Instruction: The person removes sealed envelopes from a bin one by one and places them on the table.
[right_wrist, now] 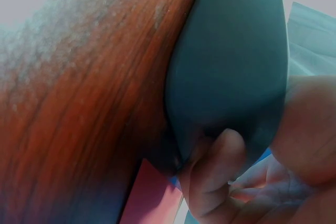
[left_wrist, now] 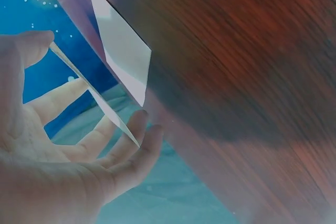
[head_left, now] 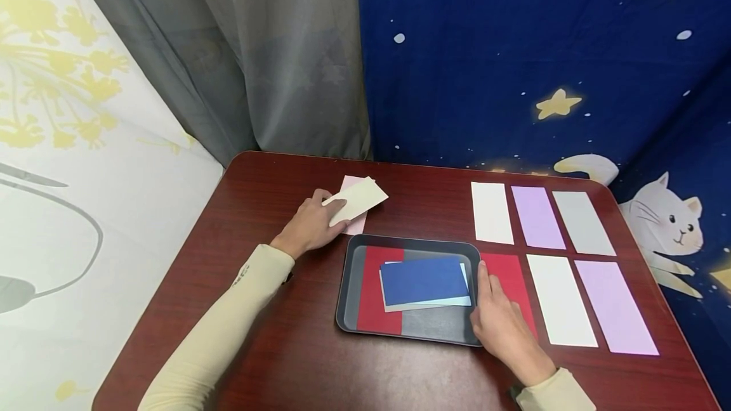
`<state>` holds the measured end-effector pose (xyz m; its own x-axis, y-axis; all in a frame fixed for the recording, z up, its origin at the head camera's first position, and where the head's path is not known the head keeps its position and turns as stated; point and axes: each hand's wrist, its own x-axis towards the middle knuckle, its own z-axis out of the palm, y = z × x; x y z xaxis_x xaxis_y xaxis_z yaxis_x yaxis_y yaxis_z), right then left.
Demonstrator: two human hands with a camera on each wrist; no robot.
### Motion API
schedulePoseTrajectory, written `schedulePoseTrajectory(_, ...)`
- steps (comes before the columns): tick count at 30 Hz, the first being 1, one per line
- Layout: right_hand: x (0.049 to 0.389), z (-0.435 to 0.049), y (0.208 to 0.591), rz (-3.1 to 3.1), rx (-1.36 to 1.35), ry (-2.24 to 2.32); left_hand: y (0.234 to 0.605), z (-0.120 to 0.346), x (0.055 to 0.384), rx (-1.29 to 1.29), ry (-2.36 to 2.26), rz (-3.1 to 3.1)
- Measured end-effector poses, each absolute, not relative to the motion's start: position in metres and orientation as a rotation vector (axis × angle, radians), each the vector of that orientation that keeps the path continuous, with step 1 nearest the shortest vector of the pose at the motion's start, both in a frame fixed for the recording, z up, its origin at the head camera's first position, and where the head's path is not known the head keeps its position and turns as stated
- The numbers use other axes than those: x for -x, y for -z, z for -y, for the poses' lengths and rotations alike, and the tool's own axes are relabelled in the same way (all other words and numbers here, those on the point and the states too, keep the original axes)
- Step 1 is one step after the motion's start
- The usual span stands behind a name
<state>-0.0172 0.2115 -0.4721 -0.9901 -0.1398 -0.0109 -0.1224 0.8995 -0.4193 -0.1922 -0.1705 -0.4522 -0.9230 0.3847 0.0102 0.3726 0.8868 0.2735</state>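
Note:
My left hand point(head_left: 311, 224) pinches a cream card point(head_left: 363, 198) between thumb and fingers at the table's far left. Beneath it lies a pale pink card point(head_left: 357, 226), partly hidden. The left wrist view shows the held card point(left_wrist: 105, 106) edge-on, apart from the card on the table point(left_wrist: 123, 51). With my right hand point(head_left: 502, 319) I grip the right rim of a dark grey tray point(head_left: 434, 322); fingers point(right_wrist: 218, 171) curl against its side. Inside the tray, a blue card point(head_left: 424, 281) overlaps light blue and greyish ones, and a red card point(head_left: 379, 322) lies partly beneath them.
Right of the tray stand two rows of cards: white point(head_left: 492, 213), lilac point(head_left: 538, 217) and grey point(head_left: 584, 222) behind; red point(head_left: 508, 268), white point(head_left: 561, 300) and lilac point(head_left: 617, 307) in front. Curtains point(head_left: 491, 81) hang beyond the brown table point(head_left: 257, 195).

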Motion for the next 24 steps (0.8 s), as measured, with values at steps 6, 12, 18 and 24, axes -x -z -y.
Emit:
schedulePoseTrajectory(6,0.017,-0.212,0.472,-3.025,0.209,0.669,0.455,0.178,0.196,-0.55,-0.419,-3.015)
schedulePoseTrajectory(12,0.017,-0.212,0.473,-3.023,0.207,0.675,0.457,0.184,0.198,-0.485,-0.398,-3.013)
schedulePoseTrajectory(18,0.017,-0.212,0.473,-3.026,0.212,0.676,0.46,0.19,0.201,-0.404,-0.418,-3.01)
schedulePoseTrajectory(24,0.017,-0.212,0.473,-3.013,0.2,0.679,0.463,0.198,0.204,-0.36,-0.418,-3.01)
